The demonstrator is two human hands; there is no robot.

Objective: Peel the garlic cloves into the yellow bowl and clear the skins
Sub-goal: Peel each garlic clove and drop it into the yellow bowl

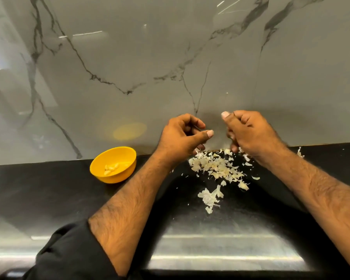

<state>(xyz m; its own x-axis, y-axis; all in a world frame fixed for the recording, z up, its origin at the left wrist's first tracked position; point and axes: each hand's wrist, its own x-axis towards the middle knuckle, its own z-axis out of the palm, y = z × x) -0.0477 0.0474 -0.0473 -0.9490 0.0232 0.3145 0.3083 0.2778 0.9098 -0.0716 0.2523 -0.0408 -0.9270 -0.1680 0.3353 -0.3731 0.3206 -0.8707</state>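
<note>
Peeled garlic cloves [111, 168], approx. five or six, are seen lying in the bottom of the yellow bowl [127, 156], which sits on the black counter [38, 190] near the back edge, left of the hands. A pile of garlic skins [216, 166] is spread on the counter to the right of the bowl, well apart from it, under & between both hands; a larger papery piece [209, 196] lies nearer the camera, and one stray flake [300, 152] is seen far right by the wall.

The left hand [180, 136] is held above the pile's left edge, fingers curled inward w/ thumb stretched out to the right; whether anything is held inside cannot be told. The right hand [249, 132] is raised just beside it, apart from it, fingers curled and thumb up; the lower fingertips are close over the skins, but what is gripped, if anything, cannot be told.

A black sleeve [69, 253] is pushed up on the left forearm. A grey marble-veined wall [170, 57] rises behind the counter, w/ a faint yellow reflection of the bowl on it.
</note>
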